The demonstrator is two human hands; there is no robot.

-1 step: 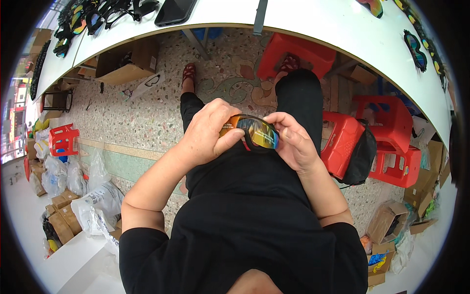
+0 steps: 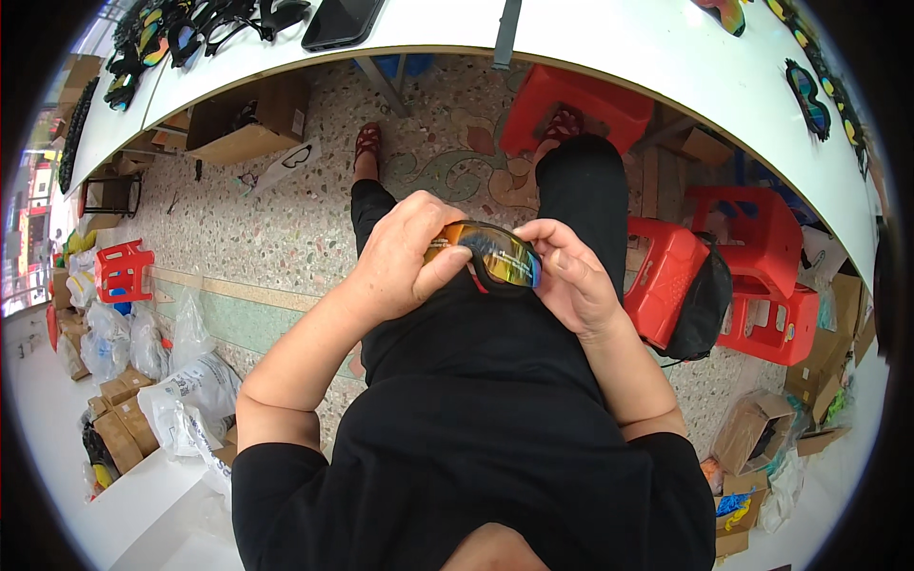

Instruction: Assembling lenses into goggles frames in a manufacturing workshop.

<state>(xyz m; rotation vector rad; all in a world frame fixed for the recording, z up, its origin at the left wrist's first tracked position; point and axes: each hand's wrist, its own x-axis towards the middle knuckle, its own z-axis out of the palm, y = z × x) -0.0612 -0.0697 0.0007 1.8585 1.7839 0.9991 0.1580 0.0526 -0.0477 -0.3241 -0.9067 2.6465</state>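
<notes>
Between my two hands, over my lap, is a pair of goggles (image 2: 509, 259) with a dark frame and a mirrored lens running from orange to yellow-green. My left hand (image 2: 400, 255) is closed round the goggles' left end, its thumb pressed on the front near the nose notch and its fingers hidden behind. At the other end, my right hand (image 2: 576, 276) pinches the edge of the goggles between thumb and fingers. Pale print shows on the lens. A bit of red shows under the nose notch.
Ahead curves a white table (image 2: 438, 24) bearing a black phone (image 2: 341, 21), a dark strap (image 2: 506, 33), black frames (image 2: 238, 27) and other goggles (image 2: 807, 98). Red stools (image 2: 662, 276) stand at the right, one with a black bag (image 2: 703, 300). Plastic bags (image 2: 190, 400) and cartons (image 2: 124, 433) lie left.
The goggles have tilted slightly in my hands, so the reflection on the lens has shifted. Both hands keep nearly the same place and hold.
</notes>
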